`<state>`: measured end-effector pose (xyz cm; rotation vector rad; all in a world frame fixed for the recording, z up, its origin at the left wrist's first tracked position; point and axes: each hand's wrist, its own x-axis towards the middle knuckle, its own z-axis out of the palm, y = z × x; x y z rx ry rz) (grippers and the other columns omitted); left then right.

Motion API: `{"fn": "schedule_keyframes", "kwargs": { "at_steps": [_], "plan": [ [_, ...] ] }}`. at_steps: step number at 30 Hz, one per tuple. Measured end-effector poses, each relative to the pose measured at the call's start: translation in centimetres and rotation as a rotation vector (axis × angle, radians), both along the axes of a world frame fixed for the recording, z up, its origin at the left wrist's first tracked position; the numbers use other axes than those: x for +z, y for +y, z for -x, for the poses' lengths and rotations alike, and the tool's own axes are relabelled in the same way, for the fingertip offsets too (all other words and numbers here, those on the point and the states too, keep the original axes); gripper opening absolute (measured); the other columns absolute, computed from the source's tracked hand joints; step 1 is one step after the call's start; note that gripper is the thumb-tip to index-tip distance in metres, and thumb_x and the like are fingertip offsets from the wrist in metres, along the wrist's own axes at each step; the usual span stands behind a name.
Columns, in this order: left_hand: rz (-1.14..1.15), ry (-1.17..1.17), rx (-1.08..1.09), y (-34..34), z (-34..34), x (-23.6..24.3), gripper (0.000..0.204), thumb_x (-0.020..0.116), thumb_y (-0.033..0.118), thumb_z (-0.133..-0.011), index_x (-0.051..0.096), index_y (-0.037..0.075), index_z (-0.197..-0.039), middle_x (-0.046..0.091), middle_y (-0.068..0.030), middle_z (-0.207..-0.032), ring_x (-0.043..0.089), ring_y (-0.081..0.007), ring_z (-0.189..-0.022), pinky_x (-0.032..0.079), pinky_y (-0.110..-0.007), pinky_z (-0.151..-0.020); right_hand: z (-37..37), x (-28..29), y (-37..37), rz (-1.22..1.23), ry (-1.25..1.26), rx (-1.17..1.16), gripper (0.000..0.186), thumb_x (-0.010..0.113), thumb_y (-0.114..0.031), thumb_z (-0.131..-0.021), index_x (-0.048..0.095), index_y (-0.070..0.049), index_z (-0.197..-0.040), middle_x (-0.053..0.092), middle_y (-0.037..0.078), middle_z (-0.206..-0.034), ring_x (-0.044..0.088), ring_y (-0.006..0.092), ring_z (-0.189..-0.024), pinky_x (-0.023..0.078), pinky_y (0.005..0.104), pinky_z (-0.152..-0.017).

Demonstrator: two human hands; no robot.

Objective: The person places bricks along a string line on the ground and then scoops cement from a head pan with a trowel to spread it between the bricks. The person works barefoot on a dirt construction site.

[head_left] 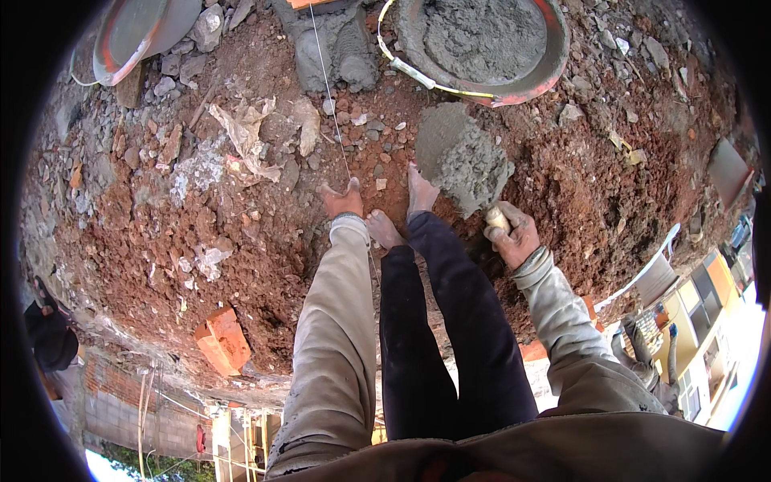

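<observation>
My right hand (516, 237) is wrapped round the pale handle of a trowel (496, 217). Grey wet mortar (470, 161) covers the trowel's blade, which is held out ahead over the red soil. My left hand (342, 201) is closed at a taut white string (328, 88), which meets it between thumb and finger. Far ahead, the string runs over a bed of grey mortar (337, 52) with the edge of an orange brick (312, 2) on it. My bare feet stand between the two hands.
A round basin (560, 56) full of mortar stands ahead to the right, another basin (108, 60) at far left. An orange brick (223, 341) lies on the rubble at lower left. Torn paper (245, 136) and stones litter the ground. Another person (52, 329) is at the left edge.
</observation>
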<state>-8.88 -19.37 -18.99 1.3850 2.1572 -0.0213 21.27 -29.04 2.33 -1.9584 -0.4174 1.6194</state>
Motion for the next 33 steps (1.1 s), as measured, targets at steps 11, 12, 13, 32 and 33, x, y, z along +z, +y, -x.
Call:
{"fn": "schedule_keyframes", "kwargs": {
  "at_steps": [11, 12, 13, 32, 33],
  "plan": [
    [0.283, 0.005, -0.239, -1.0, 2.1, 1.2, 0.064, 0.069, 0.026, -0.081, 0.040, -0.001, -0.132, 0.064, -0.0139, -0.106, 0.059, -0.0234, -0.100, 0.043, -0.032, -0.090, 14.0, -14.6, -5.6, 0.143, -0.209, -0.011, 0.038, 0.066, -0.022, -0.072, 0.063, -0.001, -0.104, 0.066, 0.020, -0.093, 0.064, 0.0345, -0.089, 0.049, 0.0387, -0.080],
    [0.290, 0.010, -0.212, -0.8, 1.5, 0.7, 0.068, 0.068, 0.022, -0.082, 0.034, 0.000, -0.136, 0.064, -0.0140, -0.105, 0.059, -0.0219, -0.100, 0.043, -0.032, -0.090, 14.2, -15.5, -5.5, 0.151, -0.307, 0.048, 0.040, 0.066, -0.022, -0.072, 0.063, 0.000, -0.106, 0.066, 0.019, -0.095, 0.063, 0.0342, -0.091, 0.048, 0.0384, -0.083],
    [0.341, -0.137, -0.136, -0.4, 1.2, -0.3, 0.063, 0.068, 0.023, -0.082, 0.038, 0.000, -0.132, 0.064, -0.0135, -0.102, 0.059, -0.0208, -0.097, 0.044, -0.032, -0.088, 14.2, -16.5, -5.4, 0.140, -0.282, 0.029, 0.040, 0.067, -0.023, -0.072, 0.063, 0.000, -0.106, 0.066, 0.020, -0.095, 0.063, 0.0344, -0.092, 0.048, 0.0386, -0.084],
    [0.031, -0.571, 0.047, 3.5, 3.5, 12.9, 0.009, 0.061, 0.010, -0.086, 0.059, 0.002, -0.083, 0.052, 0.0040, -0.058, 0.042, -0.0020, -0.049, 0.031, -0.020, -0.044, 16.0, -23.5, 8.0, 0.060, 1.101, -0.390, 0.039, 0.048, -0.033, -0.075, 0.062, -0.005, -0.098, 0.050, 0.004, -0.060, 0.047, 0.0190, -0.047, 0.041, 0.0347, -0.044],
    [0.035, -0.563, 0.038, 3.5, 3.3, 12.9, 0.007, 0.060, 0.008, -0.086, 0.058, 0.002, -0.083, 0.052, 0.0040, -0.056, 0.042, -0.0016, -0.048, 0.031, -0.020, -0.044, 16.4, -24.4, 8.1, 0.137, 1.080, -0.332, 0.045, 0.045, -0.036, -0.072, 0.060, -0.004, -0.100, 0.047, 0.004, -0.058, 0.044, 0.0189, -0.044, 0.039, 0.0327, -0.043]
  ]
}}
